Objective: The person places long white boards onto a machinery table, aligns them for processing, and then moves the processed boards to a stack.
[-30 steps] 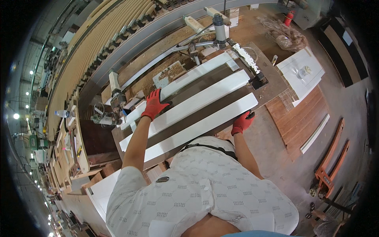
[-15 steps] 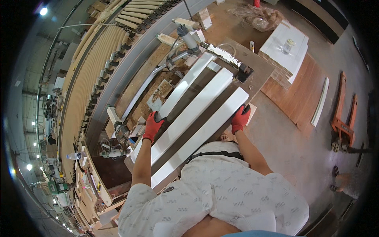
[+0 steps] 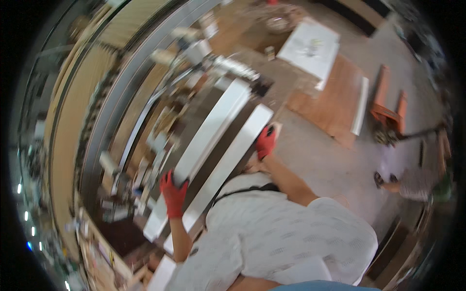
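Note:
Two long white boards lie slantwise side by side on a dark work surface: the farther board (image 3: 208, 133) and the nearer board (image 3: 238, 150). My left hand (image 3: 174, 194), in a red glove with dark fingertips, lies at the farther board's lower part, thumb and fingers apart. My right hand (image 3: 265, 142), gloved alike, is closed at the near edge of the nearer board, by its far end. Motion blur softens its fingers, and its underside is hidden. Another white piece (image 3: 162, 274) shows at the bottom, left of my sleeve.
Beyond the boards runs a machine with a grey rail (image 3: 99, 121) and clamp-like fittings. White panels (image 3: 310, 48) lie stacked at the far right, near a brown sheet (image 3: 325, 99). An orange pallet jack (image 3: 386, 114) stands on the floor; a person (image 3: 417, 174) is at the right.
The view has shifted and blurred. The leftmost of three boards has left its place, and a white piece shows at the bottom left. My left hand is now at the farther remaining board.

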### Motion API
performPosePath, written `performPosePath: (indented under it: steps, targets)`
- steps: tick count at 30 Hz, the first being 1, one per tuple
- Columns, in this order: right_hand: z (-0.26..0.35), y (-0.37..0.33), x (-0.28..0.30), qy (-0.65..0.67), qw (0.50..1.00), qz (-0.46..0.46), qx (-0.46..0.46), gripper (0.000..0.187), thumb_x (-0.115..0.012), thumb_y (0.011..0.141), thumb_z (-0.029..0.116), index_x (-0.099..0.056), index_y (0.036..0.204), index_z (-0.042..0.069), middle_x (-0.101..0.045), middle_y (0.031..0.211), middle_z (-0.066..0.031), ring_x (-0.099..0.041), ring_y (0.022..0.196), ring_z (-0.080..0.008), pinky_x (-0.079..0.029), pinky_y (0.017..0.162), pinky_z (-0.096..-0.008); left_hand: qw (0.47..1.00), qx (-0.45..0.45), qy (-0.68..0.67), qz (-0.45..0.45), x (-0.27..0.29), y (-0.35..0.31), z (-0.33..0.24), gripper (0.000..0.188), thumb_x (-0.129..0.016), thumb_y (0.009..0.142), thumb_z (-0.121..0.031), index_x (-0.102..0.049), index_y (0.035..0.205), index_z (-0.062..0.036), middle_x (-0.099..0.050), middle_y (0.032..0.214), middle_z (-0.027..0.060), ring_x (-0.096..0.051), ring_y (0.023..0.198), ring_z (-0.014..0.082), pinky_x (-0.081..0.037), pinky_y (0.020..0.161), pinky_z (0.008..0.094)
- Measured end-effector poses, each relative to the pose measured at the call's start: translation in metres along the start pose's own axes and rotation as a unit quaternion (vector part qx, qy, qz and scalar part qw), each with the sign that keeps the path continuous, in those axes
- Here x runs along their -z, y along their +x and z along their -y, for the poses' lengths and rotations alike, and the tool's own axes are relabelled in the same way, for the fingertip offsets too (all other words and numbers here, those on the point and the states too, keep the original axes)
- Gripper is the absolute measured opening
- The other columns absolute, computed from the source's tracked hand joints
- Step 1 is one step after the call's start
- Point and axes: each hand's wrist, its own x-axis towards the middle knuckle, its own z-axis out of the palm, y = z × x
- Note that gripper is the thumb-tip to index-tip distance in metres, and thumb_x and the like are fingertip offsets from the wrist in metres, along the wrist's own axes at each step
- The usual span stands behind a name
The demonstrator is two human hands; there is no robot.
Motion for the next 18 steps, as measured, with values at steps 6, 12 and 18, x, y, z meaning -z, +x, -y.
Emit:
performPosePath:
  steps: [6, 12, 18]
  targets:
    - [-0.004, -0.026, -0.033, -0.112, 0.990, -0.084, 0.032, 0.049, -0.054, 0.095, 0.033, -0.053, 0.130, -0.001, -0.058, 0.126, -0.0265, -0.055, 0.118, -0.0410, -0.044, 0.101, -0.0447, 0.970, 0.002, 0.196, -0.141, 0.001, -0.035, 0.005, 0.071, -0.049, 0.086, -0.075, -0.062, 0.126, -0.0180, -0.060, 0.129, 0.0109, -0.055, 0.119, 0.0356, -0.041, 0.100, 0.0568]
    - [0.025, -0.027, -0.006, -0.172, 0.974, -0.145, -0.016, 0.053, -0.053, 0.096, 0.038, -0.052, 0.134, 0.002, -0.060, 0.125, -0.0249, -0.060, 0.113, -0.0385, -0.048, 0.096, -0.0445, 0.987, -0.055, 0.112, 0.104, -0.032, -0.081, -0.014, 0.083, -0.066, 0.081, -0.059, -0.042, 0.144, -0.0114, -0.051, 0.138, 0.0160, -0.047, 0.124, 0.0412, -0.036, 0.096, 0.0637]
    - [0.019, -0.025, -0.016, -0.137, 0.971, -0.153, -0.120, 0.056, -0.046, 0.097, 0.047, -0.056, 0.127, 0.001, -0.062, 0.120, -0.0275, -0.059, 0.111, -0.0436, -0.047, 0.095, -0.0486, 0.978, -0.078, 0.156, 0.118, -0.094, -0.116, 0.011, 0.073, -0.068, 0.081, -0.052, -0.050, 0.137, -0.0078, -0.059, 0.123, 0.0165, -0.057, 0.105, 0.0385, -0.046, 0.083, 0.0559]
